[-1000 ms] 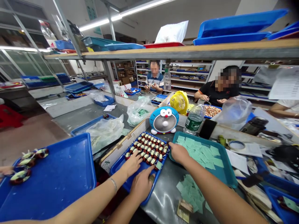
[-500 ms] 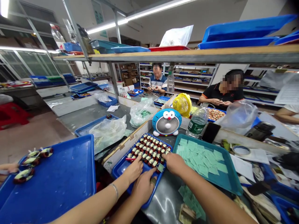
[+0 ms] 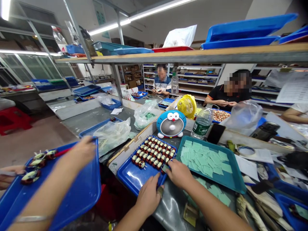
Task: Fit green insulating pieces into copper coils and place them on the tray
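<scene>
A blue tray (image 3: 130, 175) holds rows of small dark red parts with pale tops (image 3: 154, 150). My left hand (image 3: 149, 195) lies over its near right edge, fingers stretched out and a ring-like band round one digit. On the tray's right side, my right hand (image 3: 179, 173) has bent fingertips at a small green piece (image 3: 165, 167), which they partly hide. To the right stands a teal tray (image 3: 234, 170) with many pale green squares (image 3: 204, 158).
Another person's blurred hand (image 3: 83, 150), with a red tool, hovers over a left blue tray (image 3: 72, 189) holding several parts. A blue cartoon fan (image 3: 172, 125) and a bottle (image 3: 201, 123) stand behind the trays. A shelf (image 3: 149, 58) crosses above.
The other person's braceleted hand has left the middle tray and swung left over the left tray. My left hand has shifted slightly down and right; my right hand stays by the tray's edge.
</scene>
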Action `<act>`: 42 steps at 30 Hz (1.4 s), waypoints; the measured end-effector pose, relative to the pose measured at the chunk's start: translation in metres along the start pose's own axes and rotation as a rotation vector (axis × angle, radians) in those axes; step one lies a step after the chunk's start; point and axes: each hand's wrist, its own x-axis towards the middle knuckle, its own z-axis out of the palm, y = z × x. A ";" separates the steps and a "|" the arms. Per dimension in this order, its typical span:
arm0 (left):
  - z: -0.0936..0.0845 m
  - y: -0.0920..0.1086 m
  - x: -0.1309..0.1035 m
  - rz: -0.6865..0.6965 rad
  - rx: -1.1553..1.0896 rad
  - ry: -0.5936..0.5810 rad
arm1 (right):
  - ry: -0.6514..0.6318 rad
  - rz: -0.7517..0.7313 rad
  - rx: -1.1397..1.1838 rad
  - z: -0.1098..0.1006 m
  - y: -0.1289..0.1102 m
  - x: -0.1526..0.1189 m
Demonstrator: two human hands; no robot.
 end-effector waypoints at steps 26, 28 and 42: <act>0.054 0.011 -0.038 0.559 0.040 0.019 | 0.470 0.505 0.631 0.007 0.102 -0.224; 0.061 0.015 -0.034 0.493 0.029 0.001 | 0.507 0.655 0.612 0.006 0.130 -0.263; 0.068 0.035 -0.035 0.385 0.066 0.041 | 0.293 0.482 0.446 -0.014 0.178 -0.233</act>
